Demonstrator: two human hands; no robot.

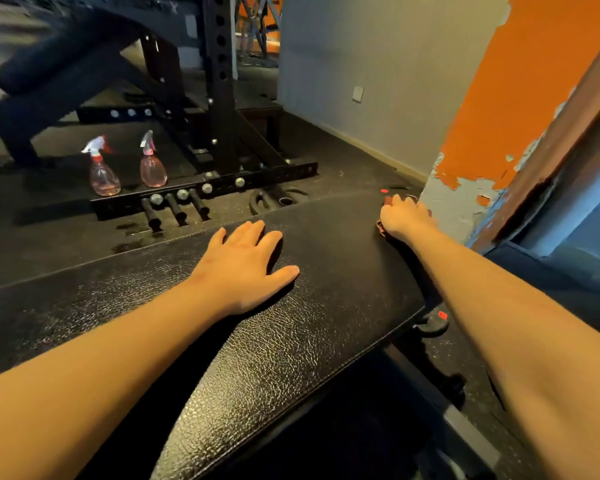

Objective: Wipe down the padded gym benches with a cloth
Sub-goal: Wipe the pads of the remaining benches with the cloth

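Note:
A black padded bench (312, 327) with a grained, shiny cover runs from the lower left toward the upper right. My left hand (246, 265) rests flat on its middle with the fingers spread. My right hand (404, 216) is stretched out to the bench's far right end, its fingers curled round a dark reddish cloth (381, 228). Only small bits of the cloth show under and around the hand, pressed against the pad's edge.
Two pink spray bottles (103, 171) (152, 164) stand on the dark floor beside a black rack base (208, 188). An orange and grey peeling pillar (482, 150) stands close to the bench's right end. Another bench (59, 64) is at upper left.

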